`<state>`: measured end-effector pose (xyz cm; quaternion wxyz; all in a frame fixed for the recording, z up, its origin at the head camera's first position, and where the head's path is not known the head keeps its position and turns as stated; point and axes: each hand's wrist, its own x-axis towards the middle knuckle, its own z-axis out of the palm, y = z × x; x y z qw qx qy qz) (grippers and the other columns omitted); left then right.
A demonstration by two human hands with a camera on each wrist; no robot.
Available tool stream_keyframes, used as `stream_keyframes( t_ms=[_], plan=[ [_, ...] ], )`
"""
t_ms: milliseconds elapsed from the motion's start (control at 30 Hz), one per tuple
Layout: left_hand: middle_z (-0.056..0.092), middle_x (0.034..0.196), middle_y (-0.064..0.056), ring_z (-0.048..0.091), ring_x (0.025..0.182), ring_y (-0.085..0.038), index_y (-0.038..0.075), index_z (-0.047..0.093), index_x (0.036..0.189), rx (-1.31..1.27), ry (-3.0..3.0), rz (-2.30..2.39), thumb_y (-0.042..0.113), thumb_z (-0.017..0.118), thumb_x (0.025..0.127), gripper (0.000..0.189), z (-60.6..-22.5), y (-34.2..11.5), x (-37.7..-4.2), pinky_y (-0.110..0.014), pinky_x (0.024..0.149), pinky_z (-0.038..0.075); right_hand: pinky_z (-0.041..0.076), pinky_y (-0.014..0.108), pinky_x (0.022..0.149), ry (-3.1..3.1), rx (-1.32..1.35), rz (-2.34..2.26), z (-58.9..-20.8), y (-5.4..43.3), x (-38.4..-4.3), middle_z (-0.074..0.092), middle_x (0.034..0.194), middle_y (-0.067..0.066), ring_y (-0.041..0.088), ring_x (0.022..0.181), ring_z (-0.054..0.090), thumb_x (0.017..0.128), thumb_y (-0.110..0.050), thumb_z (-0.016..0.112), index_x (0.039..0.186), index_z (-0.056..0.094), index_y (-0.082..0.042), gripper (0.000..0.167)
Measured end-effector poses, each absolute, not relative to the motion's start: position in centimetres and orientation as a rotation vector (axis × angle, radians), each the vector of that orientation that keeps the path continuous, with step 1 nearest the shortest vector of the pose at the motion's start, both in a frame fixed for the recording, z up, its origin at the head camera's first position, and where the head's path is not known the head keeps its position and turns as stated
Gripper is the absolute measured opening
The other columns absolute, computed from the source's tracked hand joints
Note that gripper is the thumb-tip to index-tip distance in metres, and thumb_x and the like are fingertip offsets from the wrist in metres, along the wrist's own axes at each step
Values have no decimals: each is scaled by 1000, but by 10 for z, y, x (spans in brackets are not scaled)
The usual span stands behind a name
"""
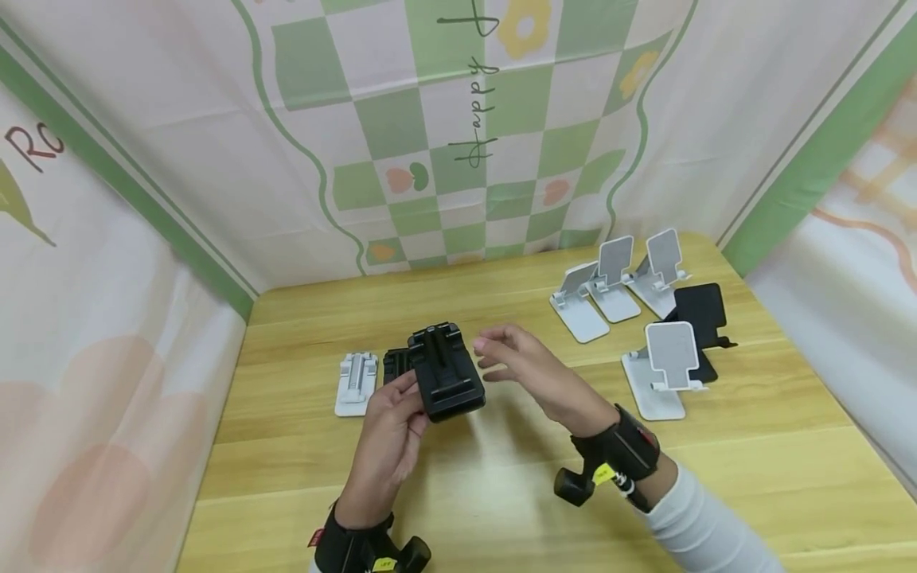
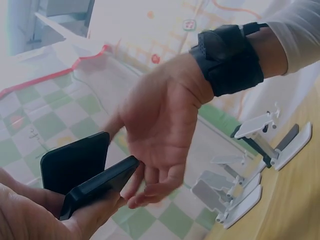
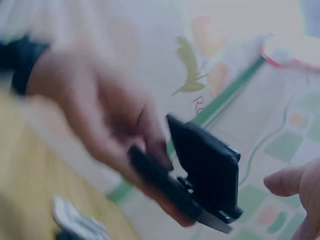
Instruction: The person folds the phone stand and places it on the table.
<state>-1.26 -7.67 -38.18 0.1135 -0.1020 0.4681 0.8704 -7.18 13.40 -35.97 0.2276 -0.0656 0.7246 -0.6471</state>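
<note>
Left hand (image 1: 390, 434), above the yellow wood-grain table (image 1: 774, 469), is gripping; right hand (image 1: 548, 378) is relaxed, fingers extended. Gripped item: black rectangular folding stand (image 1: 451, 370), partly unfolded, just beside the right hand. White folded stand (image 1: 354, 386) lies farther left.

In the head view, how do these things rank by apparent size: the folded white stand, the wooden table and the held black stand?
1. Wooden table
2. Held black stand
3. Folded white stand
The held black stand seems nearer the camera, possibly enlarging it.
</note>
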Motion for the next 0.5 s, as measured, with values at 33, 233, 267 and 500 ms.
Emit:
stream_keyframes(
  t_ms=[33,233,267,500],
  plan=[
    [45,153,-31,61,130,-19,-12,29,152,-294,1377,2546,-13,40,101,53,-382,-76,-12,-29,105,52,54,47,107,1903,-153,-1789,-361,136,-74,49,138,22,33,121,55,105,-34,55,142,42,4,55],
    [48,151,-30,62,129,-19,-12,32,151,-276,1414,2521,-11,41,101,51,-383,-75,-13,-29,105,52,58,40,96,1660,-184,-1799,-369,138,-76,60,121,15,24,107,60,104,-26,56,135,48,10,48],
    [48,151,-30,62,129,-19,-12,33,151,-273,1418,2518,-11,42,101,51,-384,-75,-14,-29,105,52,58,39,95,1639,-192,-1802,-370,138,-76,60,119,14,23,106,61,104,-25,56,135,48,11,48],
    [51,149,-28,66,123,-16,-12,32,151,-238,1391,2491,-10,40,101,50,-385,-75,-12,-28,103,55,59,38,93,1583,-190,-1812,-376,140,-76,61,117,14,19,103,63,104,-18,56,136,46,14,46]
  ],
)
